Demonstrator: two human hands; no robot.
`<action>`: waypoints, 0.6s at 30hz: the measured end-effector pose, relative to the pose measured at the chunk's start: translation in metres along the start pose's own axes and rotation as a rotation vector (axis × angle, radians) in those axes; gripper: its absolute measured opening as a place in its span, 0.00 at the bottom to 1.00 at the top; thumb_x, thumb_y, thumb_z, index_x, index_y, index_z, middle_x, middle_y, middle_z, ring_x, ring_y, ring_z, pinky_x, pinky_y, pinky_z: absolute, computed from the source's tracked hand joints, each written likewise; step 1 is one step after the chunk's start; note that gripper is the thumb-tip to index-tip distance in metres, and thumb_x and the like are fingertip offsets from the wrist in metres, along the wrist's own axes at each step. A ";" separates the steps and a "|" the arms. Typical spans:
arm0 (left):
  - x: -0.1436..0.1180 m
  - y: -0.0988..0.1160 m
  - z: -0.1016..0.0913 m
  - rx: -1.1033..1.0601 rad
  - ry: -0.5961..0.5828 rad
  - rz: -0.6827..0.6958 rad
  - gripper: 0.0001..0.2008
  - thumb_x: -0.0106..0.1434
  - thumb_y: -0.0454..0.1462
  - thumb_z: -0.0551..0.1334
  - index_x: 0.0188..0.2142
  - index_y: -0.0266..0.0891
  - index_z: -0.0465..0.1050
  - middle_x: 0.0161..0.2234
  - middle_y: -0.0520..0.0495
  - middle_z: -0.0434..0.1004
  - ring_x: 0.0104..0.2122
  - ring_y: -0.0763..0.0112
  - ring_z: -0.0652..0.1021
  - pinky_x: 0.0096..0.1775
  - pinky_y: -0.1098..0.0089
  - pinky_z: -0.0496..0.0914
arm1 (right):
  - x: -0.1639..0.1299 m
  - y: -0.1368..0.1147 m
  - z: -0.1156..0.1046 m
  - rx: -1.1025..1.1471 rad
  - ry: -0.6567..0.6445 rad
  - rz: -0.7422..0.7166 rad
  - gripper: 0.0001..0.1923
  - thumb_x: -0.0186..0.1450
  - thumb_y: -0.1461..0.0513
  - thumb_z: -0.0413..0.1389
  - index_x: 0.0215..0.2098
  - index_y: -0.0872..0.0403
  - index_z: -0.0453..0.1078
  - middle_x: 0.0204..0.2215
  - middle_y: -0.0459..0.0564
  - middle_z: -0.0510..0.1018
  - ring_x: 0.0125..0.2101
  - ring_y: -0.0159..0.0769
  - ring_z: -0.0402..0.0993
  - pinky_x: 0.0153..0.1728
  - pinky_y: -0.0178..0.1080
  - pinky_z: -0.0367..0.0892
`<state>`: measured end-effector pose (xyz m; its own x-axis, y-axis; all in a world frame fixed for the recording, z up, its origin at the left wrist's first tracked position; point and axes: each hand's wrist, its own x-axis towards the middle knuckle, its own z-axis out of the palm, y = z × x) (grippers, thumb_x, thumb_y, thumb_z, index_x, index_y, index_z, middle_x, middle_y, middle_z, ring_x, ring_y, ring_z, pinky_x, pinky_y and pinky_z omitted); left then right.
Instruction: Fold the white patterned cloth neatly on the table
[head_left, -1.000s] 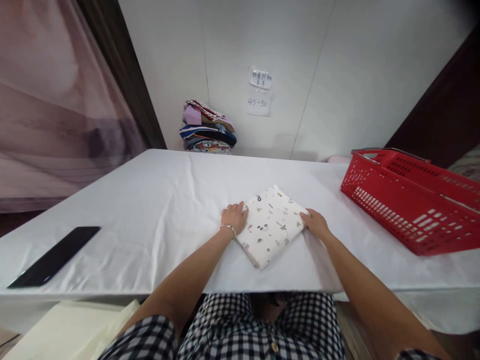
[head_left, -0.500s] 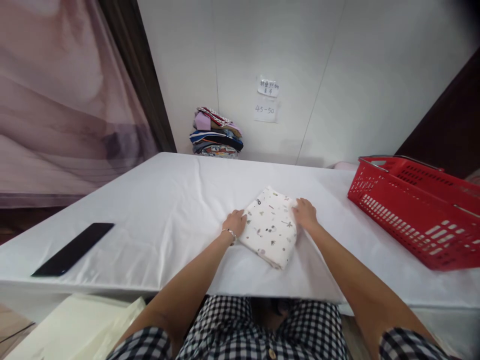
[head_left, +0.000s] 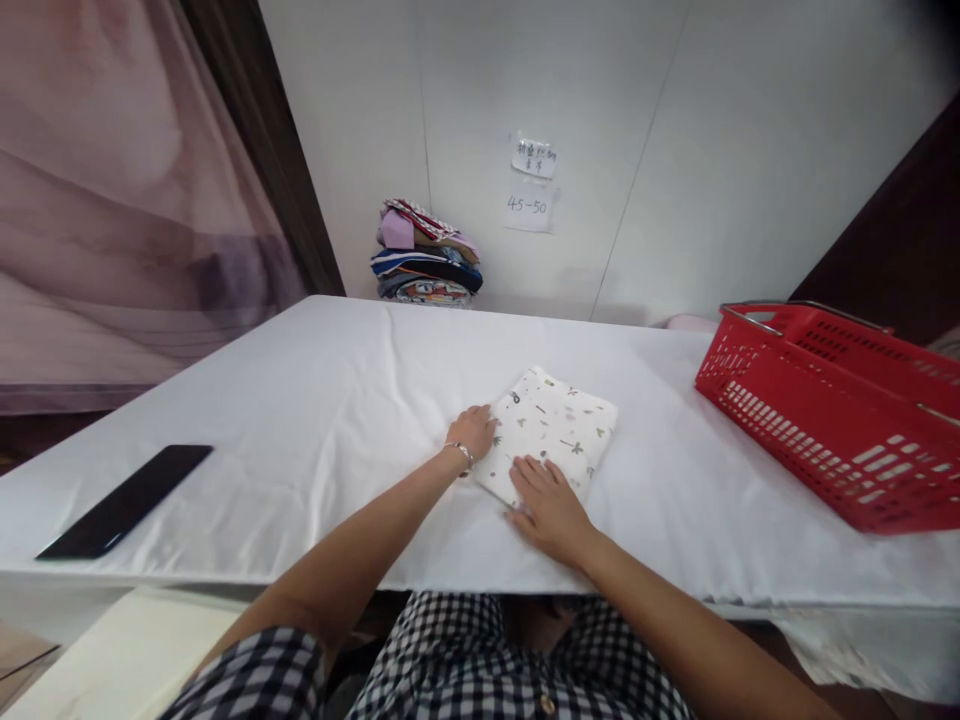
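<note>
A folded white cloth (head_left: 551,425) printed with small palm trees and other figures lies flat on the white-covered table (head_left: 337,400), turned at an angle to me. My left hand (head_left: 472,434) rests at the cloth's left corner, its fingertips on the edge and a silver bracelet at the wrist. Across the near side of the cloth lies my right hand (head_left: 553,510), palm down with the fingers stretched out. The parts of the cloth under both hands are hidden.
A black flat phone-like slab (head_left: 127,500) lies at the table's left. On the right stands a red plastic basket (head_left: 832,420). A stack of folded fabrics (head_left: 427,255) sits beyond the far edge by the wall, near two paper notes (head_left: 529,208).
My right hand has moved from the cloth's right corner to its near side and now lies flat on it. The right corner lies spread out. My left hand stays at the left corner.
</note>
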<state>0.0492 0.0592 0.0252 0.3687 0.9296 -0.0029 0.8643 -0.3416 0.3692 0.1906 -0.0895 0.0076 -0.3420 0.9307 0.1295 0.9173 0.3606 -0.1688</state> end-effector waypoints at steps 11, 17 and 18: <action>0.045 0.018 0.017 0.094 -0.127 0.177 0.25 0.66 0.43 0.42 0.62 0.42 0.45 0.64 0.46 0.46 0.59 0.62 0.59 0.55 0.60 0.57 | -0.007 -0.008 0.005 -0.067 0.056 -0.060 0.28 0.65 0.55 0.45 0.61 0.58 0.52 0.62 0.57 0.53 0.61 0.45 0.46 0.59 0.52 0.44; 0.041 0.019 0.012 0.090 -0.064 0.125 0.23 0.66 0.42 0.41 0.59 0.44 0.53 0.57 0.45 0.63 0.53 0.61 0.67 0.51 0.60 0.61 | -0.010 -0.009 0.000 -0.033 0.069 -0.098 0.26 0.66 0.56 0.43 0.61 0.55 0.53 0.61 0.54 0.56 0.61 0.44 0.46 0.59 0.51 0.44; 0.042 0.019 0.012 0.093 -0.055 0.101 0.23 0.66 0.42 0.40 0.59 0.45 0.54 0.54 0.45 0.67 0.52 0.60 0.68 0.50 0.60 0.62 | -0.011 -0.010 0.000 -0.031 0.066 -0.103 0.26 0.67 0.56 0.43 0.61 0.55 0.53 0.61 0.53 0.55 0.61 0.44 0.47 0.59 0.51 0.44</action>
<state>0.0850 0.0900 0.0211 0.4711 0.8818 -0.0225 0.8490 -0.4464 0.2826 0.1855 -0.1029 0.0080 -0.4215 0.8824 0.2092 0.8842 0.4511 -0.1210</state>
